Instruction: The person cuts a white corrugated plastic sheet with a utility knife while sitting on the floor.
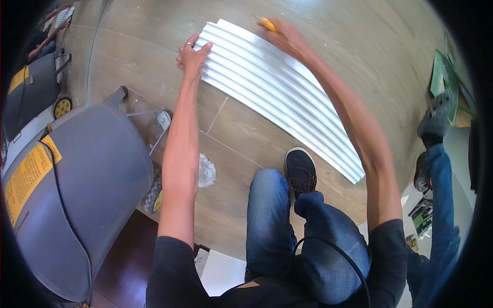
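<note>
White ribbed panel (pixel 277 91) lies on the floor (pixel 233 131), long axis running upper left to lower right. My left hand (pixel 193 59) touches its upper-left end, closure undetermined; my right hand (pixel 285 37), closed around a yellow-handled tool (pixel 267 24), sits beyond its far long edge.

Room to pass over the floor (pixel 385 66) right of the white ribbed panel (pixel 267 84); grey wheeled machine (pixel 100 169) blocks left, black shoe (pixel 300 167) just beside panel's near edge.
</note>
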